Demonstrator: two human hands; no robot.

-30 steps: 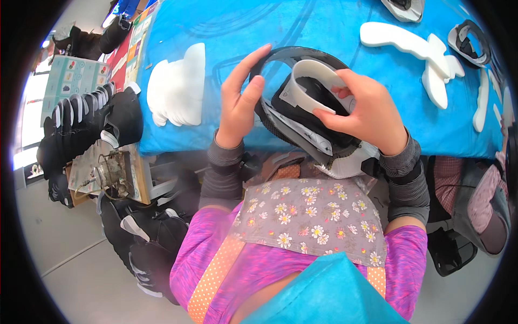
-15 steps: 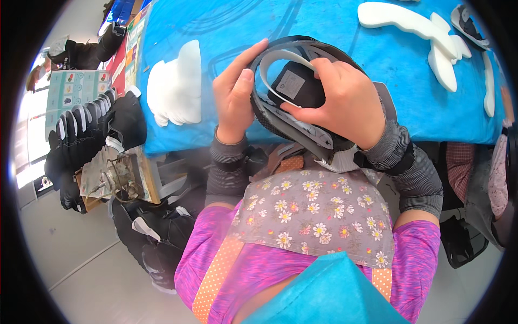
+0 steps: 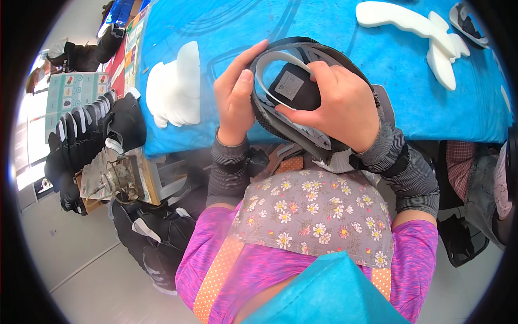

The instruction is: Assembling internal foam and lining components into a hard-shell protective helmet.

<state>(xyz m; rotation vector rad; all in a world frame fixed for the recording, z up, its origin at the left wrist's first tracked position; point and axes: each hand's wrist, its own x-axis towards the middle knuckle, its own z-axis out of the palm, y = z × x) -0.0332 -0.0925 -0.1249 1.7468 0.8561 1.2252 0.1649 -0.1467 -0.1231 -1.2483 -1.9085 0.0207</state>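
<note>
Just past the near edge of the table, I hold a black and grey shoe upper (image 3: 265, 117) up in both hands, its opening facing me. My left hand (image 3: 236, 105) grips its left rim, with the forefinger along the top edge and the thumb in front. A curved white foam strip (image 3: 260, 71) arches inside the opening. My right hand (image 3: 346, 105) reaches into the upper and pinches this strip between thumb and forefinger. Behind the strip shows a black lining piece with a grey label (image 3: 288, 85). The fingertips inside are partly hidden.
A stack of white foam pieces (image 3: 175, 92) lies left on the blue-covered table (image 3: 318, 16). More foam pieces (image 3: 402, 20) and another upper (image 3: 467, 24) lie right. Black uppers (image 3: 81, 135) hang at left above a wooden-edged stand (image 3: 145, 175). Another person's sleeve (image 3: 502, 183) shows far right.
My right thumb and forefinger have shifted slightly left with the foam strip. At the far right, the other person's hand has left view, and a foam piece there has mostly gone from sight.
</note>
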